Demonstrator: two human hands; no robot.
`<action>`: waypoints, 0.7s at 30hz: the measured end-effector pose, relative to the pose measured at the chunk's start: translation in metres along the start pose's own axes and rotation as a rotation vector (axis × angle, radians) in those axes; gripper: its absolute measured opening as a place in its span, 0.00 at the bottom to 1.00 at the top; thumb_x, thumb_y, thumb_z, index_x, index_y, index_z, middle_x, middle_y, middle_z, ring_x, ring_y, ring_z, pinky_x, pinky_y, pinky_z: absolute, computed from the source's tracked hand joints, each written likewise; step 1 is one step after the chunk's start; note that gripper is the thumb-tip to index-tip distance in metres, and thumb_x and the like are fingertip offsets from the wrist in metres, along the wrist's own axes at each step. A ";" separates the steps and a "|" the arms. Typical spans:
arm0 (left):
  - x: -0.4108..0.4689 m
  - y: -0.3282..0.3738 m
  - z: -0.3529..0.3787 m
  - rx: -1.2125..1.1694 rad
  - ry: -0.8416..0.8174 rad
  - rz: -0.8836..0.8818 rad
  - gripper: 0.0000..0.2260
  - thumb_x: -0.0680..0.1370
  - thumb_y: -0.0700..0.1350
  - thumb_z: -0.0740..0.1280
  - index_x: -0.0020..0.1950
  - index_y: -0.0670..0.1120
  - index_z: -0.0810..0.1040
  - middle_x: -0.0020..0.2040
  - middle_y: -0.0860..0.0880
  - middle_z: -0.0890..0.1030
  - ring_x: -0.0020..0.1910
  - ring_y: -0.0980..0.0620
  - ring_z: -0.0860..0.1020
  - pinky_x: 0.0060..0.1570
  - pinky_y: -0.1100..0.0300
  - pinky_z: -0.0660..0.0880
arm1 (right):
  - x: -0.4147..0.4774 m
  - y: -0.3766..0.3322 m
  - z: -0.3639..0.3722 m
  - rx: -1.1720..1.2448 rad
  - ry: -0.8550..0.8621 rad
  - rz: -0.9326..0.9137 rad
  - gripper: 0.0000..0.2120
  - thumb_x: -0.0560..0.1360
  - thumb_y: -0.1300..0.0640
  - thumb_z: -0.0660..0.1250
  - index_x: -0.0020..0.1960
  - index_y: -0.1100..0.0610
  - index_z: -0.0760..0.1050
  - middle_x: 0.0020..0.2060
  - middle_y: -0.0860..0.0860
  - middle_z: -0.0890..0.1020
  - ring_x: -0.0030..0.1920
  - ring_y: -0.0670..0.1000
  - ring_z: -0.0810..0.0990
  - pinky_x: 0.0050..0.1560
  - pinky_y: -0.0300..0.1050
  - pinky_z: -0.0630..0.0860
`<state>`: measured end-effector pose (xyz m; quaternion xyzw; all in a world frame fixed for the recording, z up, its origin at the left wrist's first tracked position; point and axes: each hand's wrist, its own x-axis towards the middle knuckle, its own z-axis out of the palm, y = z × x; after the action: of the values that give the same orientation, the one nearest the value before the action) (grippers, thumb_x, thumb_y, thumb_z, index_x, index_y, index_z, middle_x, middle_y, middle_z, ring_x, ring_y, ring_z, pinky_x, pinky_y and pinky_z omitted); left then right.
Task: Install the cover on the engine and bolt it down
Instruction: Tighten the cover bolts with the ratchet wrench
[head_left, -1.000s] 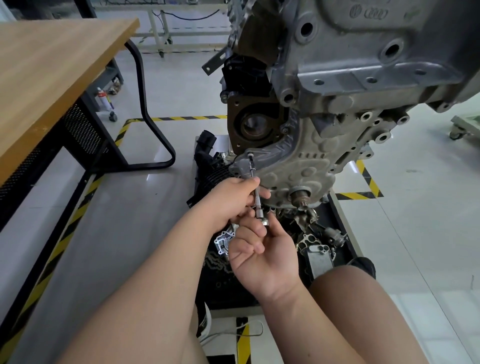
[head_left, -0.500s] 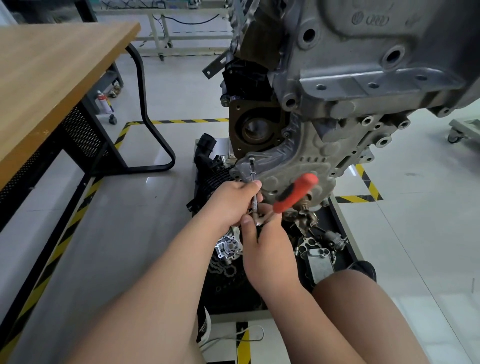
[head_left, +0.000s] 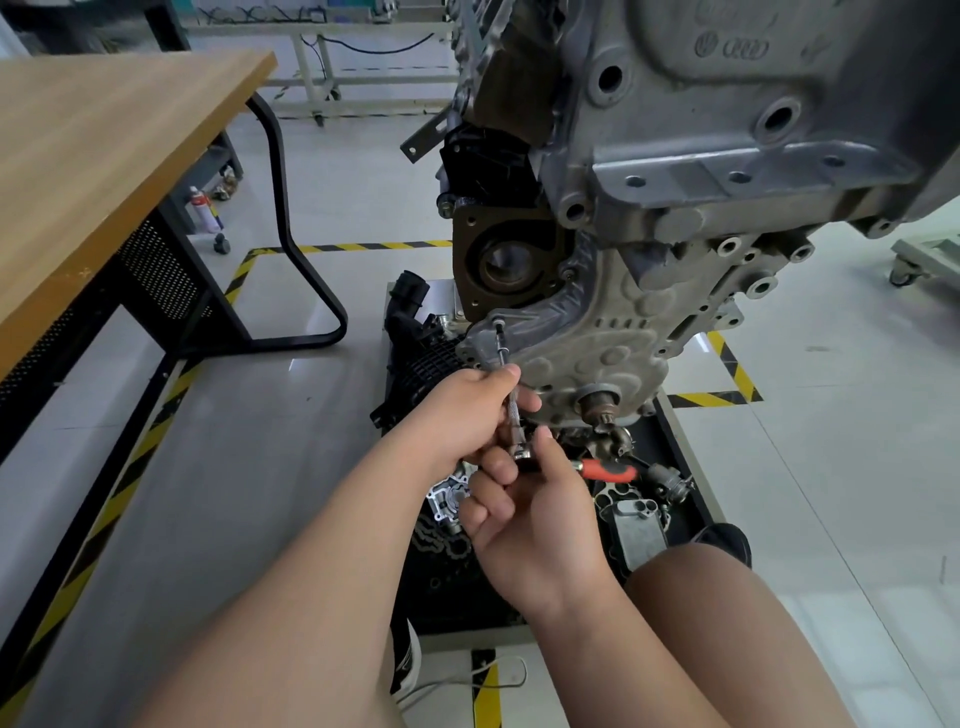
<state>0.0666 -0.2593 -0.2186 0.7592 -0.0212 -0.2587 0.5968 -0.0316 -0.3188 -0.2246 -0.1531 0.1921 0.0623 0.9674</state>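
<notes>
A grey cast cover (head_left: 597, 332) with round dimples sits against the lower front of the engine (head_left: 701, 130). A thin extension bar (head_left: 505, 364) runs from a bolt (head_left: 499, 322) at the cover's left corner down to a ratchet head (head_left: 522, 453). My left hand (head_left: 467, 410) pinches the bar's knurled lower part. My right hand (head_left: 524, 514) grips the ratchet at its head; the red handle (head_left: 608, 470) sticks out to the right, partly hidden by my thumb.
A black tray (head_left: 685, 499) under the engine holds loose engine parts, among them an oil cooler (head_left: 636, 530) and a black intake part (head_left: 415, 338). A wooden table (head_left: 93, 156) with black legs stands at left. Yellow-black tape (head_left: 727, 374) marks the floor. My knee (head_left: 727, 623) is at lower right.
The red ratchet handle has swung from up and right in front of the cover down to low right over the tray. My left hand stays on the bar.
</notes>
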 end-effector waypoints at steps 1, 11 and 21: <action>0.000 0.000 0.001 0.007 0.004 0.011 0.20 0.80 0.56 0.59 0.34 0.50 0.83 0.20 0.58 0.68 0.18 0.58 0.68 0.20 0.68 0.64 | 0.000 -0.001 -0.001 0.114 -0.034 0.057 0.16 0.79 0.47 0.56 0.44 0.56 0.76 0.26 0.48 0.66 0.20 0.46 0.61 0.23 0.38 0.65; 0.002 -0.003 0.003 0.090 0.057 0.084 0.18 0.80 0.55 0.60 0.32 0.50 0.77 0.19 0.55 0.71 0.20 0.58 0.70 0.24 0.66 0.69 | -0.001 -0.001 -0.004 0.261 -0.081 0.154 0.16 0.77 0.46 0.55 0.42 0.57 0.71 0.24 0.47 0.68 0.18 0.46 0.63 0.22 0.37 0.66; -0.002 0.000 0.001 0.084 0.061 0.047 0.20 0.78 0.57 0.61 0.28 0.53 0.78 0.20 0.57 0.69 0.20 0.57 0.68 0.23 0.66 0.65 | 0.001 0.005 -0.005 -0.471 0.197 -0.206 0.18 0.82 0.47 0.54 0.46 0.57 0.75 0.25 0.50 0.70 0.22 0.48 0.63 0.26 0.42 0.66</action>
<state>0.0646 -0.2597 -0.2179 0.7903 -0.0319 -0.2202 0.5709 -0.0332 -0.3158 -0.2311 -0.3980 0.2488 -0.0088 0.8830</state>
